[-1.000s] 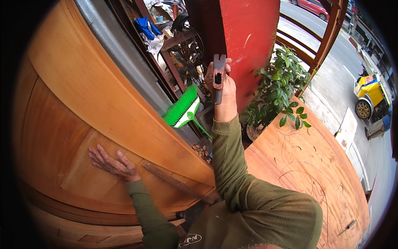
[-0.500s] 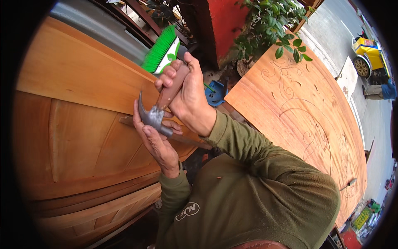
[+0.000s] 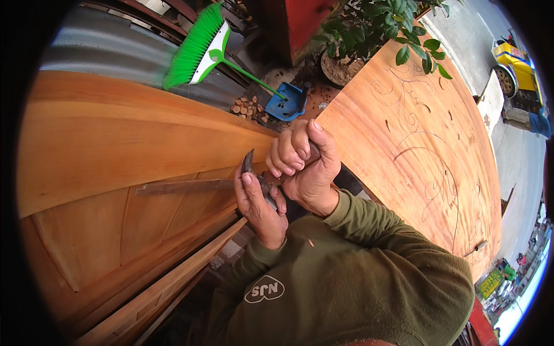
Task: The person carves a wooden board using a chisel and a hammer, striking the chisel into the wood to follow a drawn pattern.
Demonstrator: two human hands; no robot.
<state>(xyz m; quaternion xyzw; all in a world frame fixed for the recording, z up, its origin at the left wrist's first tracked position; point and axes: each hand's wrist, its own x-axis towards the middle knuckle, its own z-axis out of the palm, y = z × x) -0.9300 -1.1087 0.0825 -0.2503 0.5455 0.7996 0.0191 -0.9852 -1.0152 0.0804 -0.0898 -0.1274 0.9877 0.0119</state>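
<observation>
A claw hammer (image 3: 248,161) is held between my hands, mostly covered by them. My right hand (image 3: 304,168) is closed round its handle, and my left hand (image 3: 261,213) grips the dark metal head, with the claw poking up between thumb and fingers. Just behind them leans a paneled wooden door (image 3: 104,132), and a narrow wooden strip (image 3: 176,185) lies across its panels. To the right, a pale wooden board (image 3: 415,155) with drawn and partly cut scrollwork has a small chisel-like tool (image 3: 476,248) on it.
A green broom (image 3: 199,52) stands by corrugated metal, near a blue dustpan (image 3: 287,101). A potted plant (image 3: 404,34) sits beside a red post (image 3: 285,23). Beyond the board are pavement, a yellow vehicle (image 3: 513,60) and another person's legs (image 3: 522,120).
My left hand left the door panel and took hold of the hammer head. Both hands and hammer have since shifted right and lower, and the view has turned toward the board.
</observation>
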